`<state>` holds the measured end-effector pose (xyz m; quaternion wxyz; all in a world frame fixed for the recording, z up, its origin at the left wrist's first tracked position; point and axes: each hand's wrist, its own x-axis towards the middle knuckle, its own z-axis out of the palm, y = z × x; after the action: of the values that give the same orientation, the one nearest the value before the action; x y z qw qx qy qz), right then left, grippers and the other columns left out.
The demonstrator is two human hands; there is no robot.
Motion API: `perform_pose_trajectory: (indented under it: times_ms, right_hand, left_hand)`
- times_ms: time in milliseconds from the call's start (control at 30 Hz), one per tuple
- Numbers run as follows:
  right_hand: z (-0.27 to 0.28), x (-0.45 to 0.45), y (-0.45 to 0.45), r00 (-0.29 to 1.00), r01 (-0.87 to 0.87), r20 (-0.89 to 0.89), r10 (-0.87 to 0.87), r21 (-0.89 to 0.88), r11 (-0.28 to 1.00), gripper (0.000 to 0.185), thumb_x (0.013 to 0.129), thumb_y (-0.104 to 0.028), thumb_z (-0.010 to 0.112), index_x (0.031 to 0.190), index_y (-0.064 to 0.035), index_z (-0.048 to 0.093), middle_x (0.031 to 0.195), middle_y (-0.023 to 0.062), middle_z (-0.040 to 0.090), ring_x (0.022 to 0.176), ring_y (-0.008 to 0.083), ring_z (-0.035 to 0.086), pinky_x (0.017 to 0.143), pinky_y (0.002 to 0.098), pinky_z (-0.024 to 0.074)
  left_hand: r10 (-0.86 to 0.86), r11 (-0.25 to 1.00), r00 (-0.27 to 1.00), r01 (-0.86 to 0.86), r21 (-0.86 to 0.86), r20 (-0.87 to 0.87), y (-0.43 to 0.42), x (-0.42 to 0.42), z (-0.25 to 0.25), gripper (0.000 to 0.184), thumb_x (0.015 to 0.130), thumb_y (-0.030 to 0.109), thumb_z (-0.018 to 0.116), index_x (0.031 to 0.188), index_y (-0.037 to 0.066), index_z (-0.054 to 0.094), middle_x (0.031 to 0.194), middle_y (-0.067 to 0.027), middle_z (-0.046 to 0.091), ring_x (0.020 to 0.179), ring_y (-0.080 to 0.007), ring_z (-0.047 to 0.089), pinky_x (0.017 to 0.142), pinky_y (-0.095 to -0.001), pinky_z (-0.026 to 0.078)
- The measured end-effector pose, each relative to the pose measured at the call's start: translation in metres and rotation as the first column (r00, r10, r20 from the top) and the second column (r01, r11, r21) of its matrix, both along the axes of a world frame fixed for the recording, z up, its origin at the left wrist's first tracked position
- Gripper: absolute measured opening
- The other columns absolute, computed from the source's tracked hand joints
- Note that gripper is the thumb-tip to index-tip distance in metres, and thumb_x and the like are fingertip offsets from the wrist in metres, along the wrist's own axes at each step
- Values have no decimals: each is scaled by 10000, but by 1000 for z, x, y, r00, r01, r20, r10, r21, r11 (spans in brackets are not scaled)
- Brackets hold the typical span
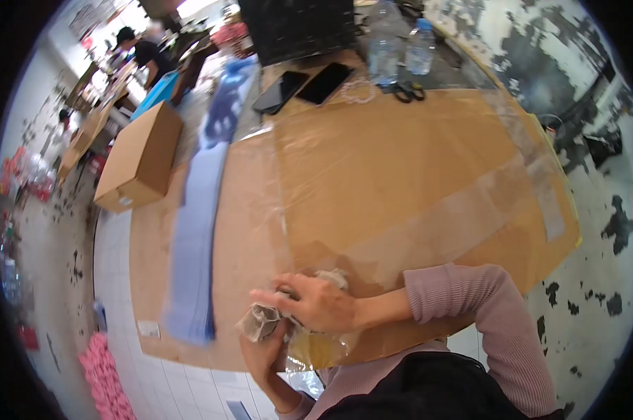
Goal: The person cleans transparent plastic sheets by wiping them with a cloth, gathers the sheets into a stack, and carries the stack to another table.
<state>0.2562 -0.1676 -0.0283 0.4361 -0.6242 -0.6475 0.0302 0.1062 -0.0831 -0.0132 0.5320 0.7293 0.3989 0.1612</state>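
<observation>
The person works at the near edge of a cardboard-covered table (372, 161), both hands on one bundle of crumpled, pale grey-beige cloth (260, 323) (whether it is a single piece or several cannot be told). The right hand (318, 301) lies over the bundle with its fingers curled onto it, and some of the same cloth shows beyond the knuckles. The left hand (264, 352) grips from below, partly hidden. Just beside the hands, at the near edge, lies one clear plastic bag (316, 351) with something yellow showing through.

Along the table's left side runs one long stack of blue strips (196, 245), reaching from near the near edge toward the far edge. One closed cardboard box (140, 157) sits by the far left corner. Toward the far edge are two dark phones (281, 92) side by side, one beaded bracelet (358, 91), one pair of dark scissors (409, 92) and two clear bottles (420, 52), the smaller with a blue cap. One other person (154, 59) in dark clothing is well apart, beyond the far left corner.
</observation>
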Motion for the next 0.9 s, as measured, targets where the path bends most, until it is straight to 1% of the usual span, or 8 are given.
perform_pose_trajectory:
  times_ms: [167, 267, 367, 433, 533, 700, 800, 900]
  right_hand:
    - [2, 16, 4, 901, -39, -423, 93, 135, 990, 535, 720, 84, 493, 1190, -162, 554, 1066, 125, 503, 878, 257, 578, 754, 310, 487]
    - [13, 21, -7, 884, -2, -461, 79, 166, 986, 577, 691, 116, 478, 1205, -140, 529, 1098, 112, 483, 895, 270, 568, 762, 323, 477]
    - [57, 2, -28, 858, 113, -498, -127, -58, 992, 553, 700, 81, 505, 1225, -94, 496, 1114, 121, 472, 963, 270, 529, 794, 343, 450]
    - [30, -12, -25, 977, 196, -80, -196, -14, 981, 523, 764, -125, 542, 1274, -57, 449, 1263, 103, 433, 993, 247, 483, 762, 344, 428]
    - [-6, -29, -20, 873, 310, 393, -288, 9, 951, 612, 790, -341, 509, 1331, -76, 403, 1395, 54, 353, 944, 222, 452, 725, 312, 399]
    - [-9, -24, -22, 926, 247, 318, -205, -97, 964, 677, 740, -322, 558, 1353, -98, 379, 1388, 23, 368, 940, 214, 448, 724, 324, 402]
    - [-11, -11, -33, 901, 300, 370, -227, -155, 941, 730, 700, -319, 584, 1369, -132, 363, 1385, -5, 372, 928, 214, 452, 726, 327, 402]
    - [-6, 13, -53, 880, 341, 405, -248, -175, 924, 579, 728, -303, 543, 1269, -103, 491, 1323, 25, 431, 1050, 248, 438, 744, 337, 413]
  left_hand:
    - [-16, 988, 996, 30, 154, -89, -3, -3, 2, 377, 686, 90, 721, 1019, -20, 581, 910, -123, 642, 769, -192, 622, 679, -314, 489]
    - [-40, 998, 997, 37, 47, 60, 1, -5, -5, 459, 730, 80, 660, 1136, -42, 483, 1000, -146, 602, 845, -214, 607, 739, -331, 487]
    - [29, 998, 971, -15, -58, 238, -4, 6, -9, 516, 747, 45, 610, 1216, -36, 411, 1013, -145, 584, 921, -212, 581, 795, -318, 474]
    - [194, 975, 868, -121, -184, 458, -12, 9, -29, 485, 743, 33, 607, 1194, -32, 441, 1020, -136, 583, 931, -199, 576, 802, -303, 471]
    - [53, 975, 937, 27, -223, 345, -5, 3, -31, 410, 823, 47, 536, 1205, -41, 418, 1114, -147, 538, 988, -210, 562, 830, -324, 475]
    - [221, 973, 880, -226, -38, 421, -26, 20, -18, 298, 850, 67, 547, 1120, -49, 497, 971, -91, 578, 854, -149, 574, 732, -249, 474]
    - [428, 904, 851, -409, -125, 303, -32, 16, -6, 233, 883, 135, 546, 1050, -26, 525, 675, -3, 496, 576, -80, 424, 496, -195, 356]
    - [488, 870, 814, -481, -107, 315, -35, 9, 13, 337, 871, 88, 539, 1184, -9, 459, 701, 3, 498, 573, -79, 405, 478, -208, 338]
